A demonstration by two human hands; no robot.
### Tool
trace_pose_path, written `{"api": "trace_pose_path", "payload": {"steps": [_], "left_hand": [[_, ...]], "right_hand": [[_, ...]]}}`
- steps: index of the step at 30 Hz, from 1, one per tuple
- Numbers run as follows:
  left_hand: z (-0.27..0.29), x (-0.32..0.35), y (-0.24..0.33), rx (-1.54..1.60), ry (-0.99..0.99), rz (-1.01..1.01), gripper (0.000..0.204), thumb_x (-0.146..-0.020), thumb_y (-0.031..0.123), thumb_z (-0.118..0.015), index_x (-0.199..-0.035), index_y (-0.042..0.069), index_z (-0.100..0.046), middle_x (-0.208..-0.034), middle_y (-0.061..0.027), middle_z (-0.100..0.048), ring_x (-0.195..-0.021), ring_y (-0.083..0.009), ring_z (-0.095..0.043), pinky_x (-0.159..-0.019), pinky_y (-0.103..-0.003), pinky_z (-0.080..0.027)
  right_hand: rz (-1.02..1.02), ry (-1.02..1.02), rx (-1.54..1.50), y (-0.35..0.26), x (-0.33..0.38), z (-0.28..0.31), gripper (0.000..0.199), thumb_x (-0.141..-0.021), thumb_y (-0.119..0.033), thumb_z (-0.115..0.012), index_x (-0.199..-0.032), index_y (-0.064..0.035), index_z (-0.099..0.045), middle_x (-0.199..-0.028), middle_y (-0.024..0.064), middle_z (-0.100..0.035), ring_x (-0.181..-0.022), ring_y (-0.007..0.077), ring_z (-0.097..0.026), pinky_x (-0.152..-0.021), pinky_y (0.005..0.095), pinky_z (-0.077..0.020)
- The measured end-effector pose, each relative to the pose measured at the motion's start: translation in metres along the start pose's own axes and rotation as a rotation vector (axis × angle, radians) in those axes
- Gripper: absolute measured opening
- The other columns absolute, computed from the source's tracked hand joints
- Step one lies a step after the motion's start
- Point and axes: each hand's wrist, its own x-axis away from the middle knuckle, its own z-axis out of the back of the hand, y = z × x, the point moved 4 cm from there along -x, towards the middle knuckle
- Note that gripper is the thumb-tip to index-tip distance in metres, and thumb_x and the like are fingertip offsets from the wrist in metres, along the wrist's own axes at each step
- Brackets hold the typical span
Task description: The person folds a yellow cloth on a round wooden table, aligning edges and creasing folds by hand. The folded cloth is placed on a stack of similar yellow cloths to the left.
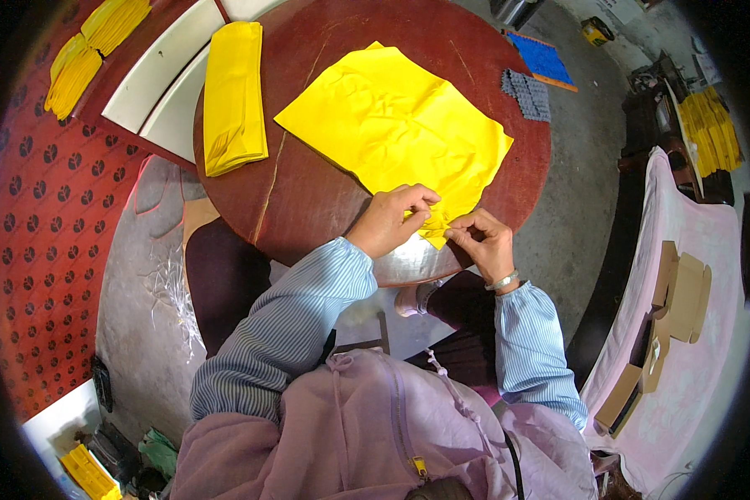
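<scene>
- Left hand [390, 222] pinches the near corner of the yellow sheet [396, 125], fingers closed on it.
- Right hand [483, 242] grips the same corner, fingers closed.
- Sheet lies spread on the round table [308, 200].
- Folded yellow stack [233, 96] sits well to its left.

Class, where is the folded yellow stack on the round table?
In the head view, the stack lies at the table's left edge, left of the open yellow sheet.

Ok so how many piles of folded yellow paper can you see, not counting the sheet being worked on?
4: folded stack on the round table, pile at top left, pile on the right, small pile at bottom left. Others may lie out of view.
</scene>
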Motion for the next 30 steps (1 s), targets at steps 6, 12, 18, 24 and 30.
{"api": "trace_pose_path", "payload": {"steps": [6, 12, 18, 24, 30], "left_hand": [[0.003, 0.003, 0.009, -0.021, -0.067, 0.036, 0.036, -0.083, -0.001, -0.075, -0.117, 0.004, -0.067, -0.124, -0.0117, -0.072, -0.115, -0.031, -0.071, -0.102, -0.038, -0.057], [0.003, 0.002, 0.011, -0.028, -0.084, 0.072, 0.05, -0.079, -0.001, -0.078, -0.127, 0.007, -0.066, -0.118, -0.0109, -0.072, -0.116, -0.0306, -0.07, -0.103, -0.039, -0.056], [0.002, 0.003, 0.011, -0.056, -0.065, 0.078, 0.052, -0.079, 0.0, -0.08, -0.129, 0.008, -0.066, -0.114, -0.011, -0.073, -0.115, -0.0294, -0.07, -0.102, -0.039, -0.057], [0.0, 0.005, 0.01, -0.048, -0.018, 0.04, 0.049, -0.081, 0.0, -0.08, -0.128, 0.008, -0.068, -0.111, -0.0122, -0.074, -0.11, -0.0292, -0.072, -0.098, -0.037, -0.057], [-0.005, 0.002, 0.004, -0.014, 0.095, 0.06, 0.032, -0.087, 0.001, -0.076, -0.119, 0.002, -0.07, -0.11, -0.0142, -0.076, -0.102, -0.0284, -0.076, -0.094, -0.037, -0.059]], "right_hand": [[-0.026, 0.008, -0.006, 0.002, -0.001, -0.001, 0.017, -0.084, -0.008, -0.088, -0.094, -0.0002, -0.078, -0.083, 0.003, -0.07, -0.07, 0.0096, -0.063, -0.065, 0.0262, -0.0509], [-0.016, 0.008, -0.001, 0.002, -0.001, -0.001, 0.017, -0.084, -0.008, -0.088, -0.096, -0.0003, -0.078, -0.084, 0.002, -0.07, -0.07, 0.0089, -0.061, -0.065, 0.0257, -0.0507], [-0.035, -0.007, -0.018, 0.002, -0.001, -0.001, 0.018, -0.084, -0.008, -0.088, -0.096, 0.0003, -0.078, -0.084, 0.0027, -0.069, -0.071, 0.0098, -0.062, -0.066, 0.0264, -0.0513], [-0.028, -0.016, -0.003, 0.004, -0.001, -0.001, 0.019, -0.083, -0.008, -0.089, -0.096, -0.0004, -0.077, -0.085, 0.0014, -0.069, -0.072, 0.0094, -0.061, -0.066, 0.0264, -0.0518], [-0.078, -0.003, -0.146, 0.011, 0.002, -0.005, 0.022, -0.084, -0.005, -0.088, -0.099, -0.0019, -0.072, -0.084, -0.0021, -0.065, -0.074, 0.0054, -0.059, -0.066, 0.0228, -0.0501]]}}
